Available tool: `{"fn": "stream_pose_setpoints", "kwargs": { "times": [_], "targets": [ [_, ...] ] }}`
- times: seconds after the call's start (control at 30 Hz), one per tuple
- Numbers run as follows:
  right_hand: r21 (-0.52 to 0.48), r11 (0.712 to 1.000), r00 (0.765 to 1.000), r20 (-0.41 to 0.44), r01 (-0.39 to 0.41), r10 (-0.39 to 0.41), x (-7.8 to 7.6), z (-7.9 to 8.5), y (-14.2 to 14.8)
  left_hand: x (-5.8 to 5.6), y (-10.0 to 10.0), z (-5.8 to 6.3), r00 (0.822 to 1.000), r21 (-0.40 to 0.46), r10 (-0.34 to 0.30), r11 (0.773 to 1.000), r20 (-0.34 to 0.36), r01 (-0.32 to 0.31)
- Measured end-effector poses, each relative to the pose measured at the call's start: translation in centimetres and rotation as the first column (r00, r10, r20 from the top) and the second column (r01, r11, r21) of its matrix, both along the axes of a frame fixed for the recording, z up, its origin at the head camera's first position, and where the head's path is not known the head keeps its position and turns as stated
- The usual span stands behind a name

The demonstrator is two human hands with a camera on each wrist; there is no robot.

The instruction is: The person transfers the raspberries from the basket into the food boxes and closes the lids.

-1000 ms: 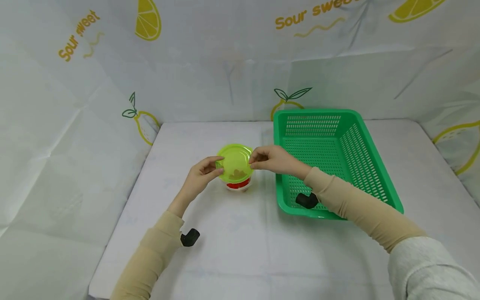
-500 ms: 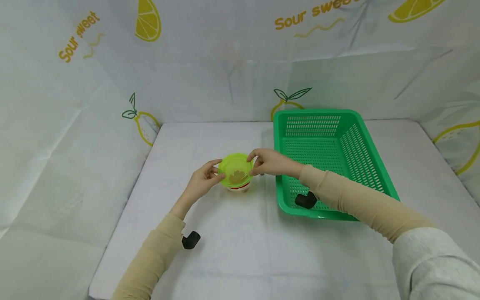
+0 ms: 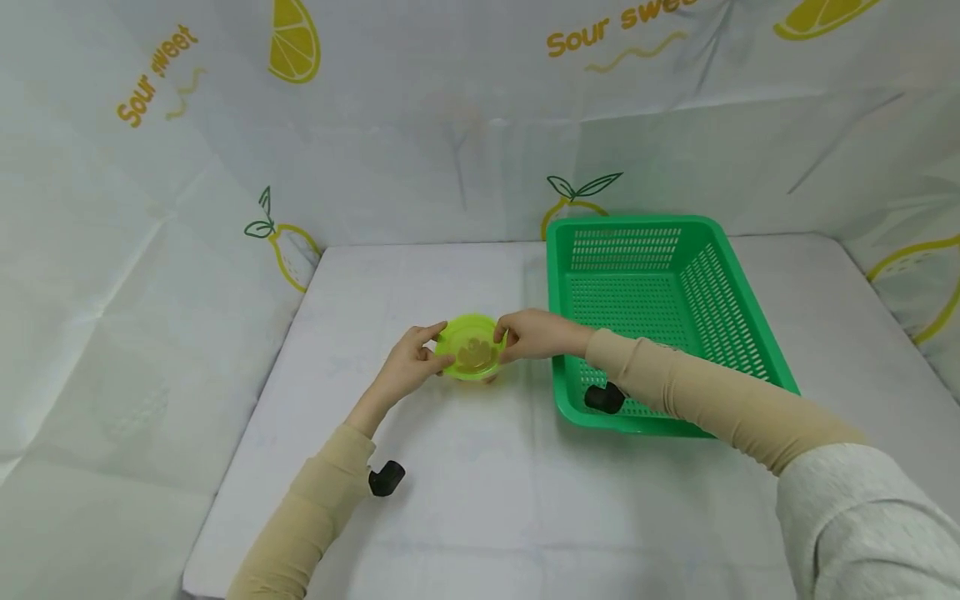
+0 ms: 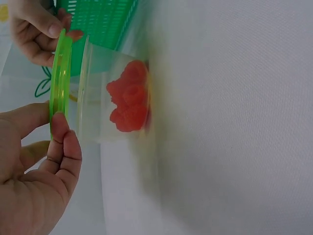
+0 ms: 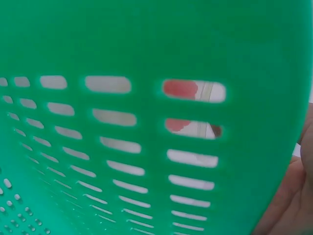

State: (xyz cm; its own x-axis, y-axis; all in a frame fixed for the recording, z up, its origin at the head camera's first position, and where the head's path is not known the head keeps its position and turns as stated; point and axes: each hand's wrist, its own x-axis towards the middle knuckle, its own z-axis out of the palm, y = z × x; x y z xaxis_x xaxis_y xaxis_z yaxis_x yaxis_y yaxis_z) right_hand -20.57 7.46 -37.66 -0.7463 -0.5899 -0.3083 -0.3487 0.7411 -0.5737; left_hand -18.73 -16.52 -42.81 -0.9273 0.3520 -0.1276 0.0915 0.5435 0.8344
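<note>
Between both hands is a round, translucent yellow-green lid (image 3: 474, 346). My left hand (image 3: 405, 364) pinches its left edge, and my right hand (image 3: 542, 335) pinches the right edge. The left wrist view shows a clear plastic tub (image 4: 93, 103) on the table with red raspberry-like pieces (image 4: 129, 98) at its bottom. There the lid is just off the tub's rim, with a narrow gap between. From the head view the lid covers nearly the whole tub. In the right wrist view, the basket hides most of the right hand (image 5: 288, 200).
A green perforated plastic basket (image 3: 637, 425) stands right of the tub, beneath my right forearm. White cloth with lemon prints (image 3: 450, 167) hangs behind the white-covered table (image 3: 450, 500).
Both hands have brought the lid down and nearer to me, tipping it flatter over the tub. The red contents, visible below its edge earlier, are now covered in the head view.
</note>
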Motion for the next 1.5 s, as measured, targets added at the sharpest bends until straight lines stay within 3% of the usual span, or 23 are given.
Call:
{"fn": "stream_pose_setpoints", "kwargs": {
  "times": [0.23,0.63,0.9,1.13,1.5],
  "targets": [
    [0.133,0.991,0.997,-0.066,-0.028,0.037,0.2,-0.4,-0.3,-0.1,0.3,-0.2,1.0,-0.047,-0.002,0.999,-0.024,0.001],
    [0.226,0.973,0.984,-0.163,-0.039,0.077,0.6,-0.6,-0.8,-0.1,0.0,-0.7,0.999,-0.103,0.02,0.994,-0.046,-0.024],
    [0.281,0.959,0.977,-0.198,-0.024,0.083,0.5,-1.3,-1.1,-0.2,-0.1,-1.7,0.996,0.011,0.064,0.998,0.063,-0.065],
    [0.29,0.957,0.975,-0.213,-0.005,0.07,0.5,-1.3,-1.2,-0.3,0.1,-1.9,0.986,0.125,0.091,0.986,0.14,-0.109],
    [0.289,0.957,0.975,-0.216,0.009,0.056,0.4,-1.3,-1.2,-0.9,-0.1,-3.4,0.981,0.222,0.099,0.966,0.168,-0.136]
  ]
}}
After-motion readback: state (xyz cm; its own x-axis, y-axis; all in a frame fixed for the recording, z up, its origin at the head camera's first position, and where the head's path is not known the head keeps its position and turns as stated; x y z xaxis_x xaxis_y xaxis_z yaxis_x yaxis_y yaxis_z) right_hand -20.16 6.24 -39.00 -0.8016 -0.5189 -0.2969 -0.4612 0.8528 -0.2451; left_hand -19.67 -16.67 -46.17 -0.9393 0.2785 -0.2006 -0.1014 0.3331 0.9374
